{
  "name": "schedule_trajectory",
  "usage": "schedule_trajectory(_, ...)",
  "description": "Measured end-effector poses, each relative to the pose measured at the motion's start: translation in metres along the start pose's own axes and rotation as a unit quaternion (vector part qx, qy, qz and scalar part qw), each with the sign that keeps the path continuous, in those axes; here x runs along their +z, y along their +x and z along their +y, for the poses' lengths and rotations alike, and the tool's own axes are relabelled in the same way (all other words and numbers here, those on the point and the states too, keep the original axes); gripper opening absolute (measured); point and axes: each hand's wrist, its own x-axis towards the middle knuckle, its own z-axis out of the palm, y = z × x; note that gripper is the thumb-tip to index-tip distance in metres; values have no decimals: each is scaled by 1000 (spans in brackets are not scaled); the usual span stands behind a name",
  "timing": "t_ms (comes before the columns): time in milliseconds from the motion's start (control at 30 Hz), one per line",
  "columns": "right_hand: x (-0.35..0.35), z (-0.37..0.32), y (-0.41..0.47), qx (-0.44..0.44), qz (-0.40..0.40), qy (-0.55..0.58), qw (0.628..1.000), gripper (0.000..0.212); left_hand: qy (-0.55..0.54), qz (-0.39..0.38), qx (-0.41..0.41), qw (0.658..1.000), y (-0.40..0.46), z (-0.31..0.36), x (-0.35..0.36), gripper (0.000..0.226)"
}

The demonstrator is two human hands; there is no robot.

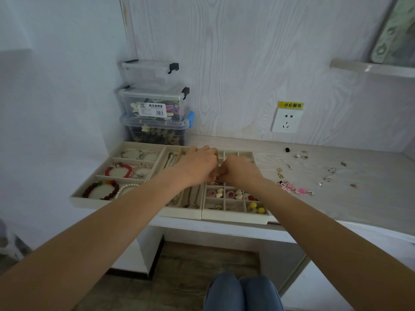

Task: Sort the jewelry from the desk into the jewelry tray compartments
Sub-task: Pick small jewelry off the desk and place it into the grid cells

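Two hands meet fingertip to fingertip over the small-grid section of the cream fabric-lined jewelry tray. Your left hand and right hand both have fingers curled in, seemingly pinching one tiny metallic piece between them; it's too small to tell what it is, likely an earring or ring. It sits just below your fingertips, over the cell directly above the row holding pink rings and cream heart beads.

To do this step well: lower it straight into that cell, release one hand first, don't drag it across the dividers. Check the hook isn't snagged on the lining before you lift off.

Left of the grip, long slots hold thin chain necklaces; farther left, the red bead bracelet and dark brown bead bracelet are already filed. Toward you from the grip, yellow pom-pom balls fill a corner cell.

Well to the right of the grip, loose pieces wait on the pale woodgrain desk: pink flower ornaments and scattered small silver earrings. Plenty left, I'd judge.
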Motion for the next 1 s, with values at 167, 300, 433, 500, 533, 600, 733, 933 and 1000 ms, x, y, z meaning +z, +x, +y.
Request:
schedule_trajectory(167, 1, -2, 0, 7, -4, 4, 1000, 17, -73, -40, -31, 996, 3, -6, 1, 12)
schedule_trajectory(300, -2, 2, 2, -3, -10, 60, 998, 13, -67, -31, -41, 996, 4, -7, 3, 12)
schedule_trajectory(433, -4, -1, 2, -14, -50, 79, 995, 18, -59, -14, -49, 997, 4, -7, 7, 17)
schedule_trajectory(500, -4, -3, 1, -8, -55, 71, 996, 19, -67, -14, -57, 996, 5, -8, 10, 17)
schedule_trajectory(533, -4, -3, 1, -4, -54, 68, 996, 18, -73, -18, -59, 995, 5, -8, 10, 15)
schedule_trajectory(600, -3, -4, 2, 1, -51, 58, 997, 16, -84, -35, -61, 994, 6, -9, 8, 12)
schedule_trajectory(733, -2, -6, 2, 4, -48, 35, 998, 16, -90, -78, -65, 991, 7, -10, 6, 16)
schedule_trajectory(933, -6, -4, 0, -16, -58, 37, 998, 18, -120, -75, -66, 988, -7, -10, -5, 24)
schedule_trajectory(1000, -7, -4, -2, -19, -64, 42, 997, 19, -130, -75, -67, 986, -14, -11, -7, 34)
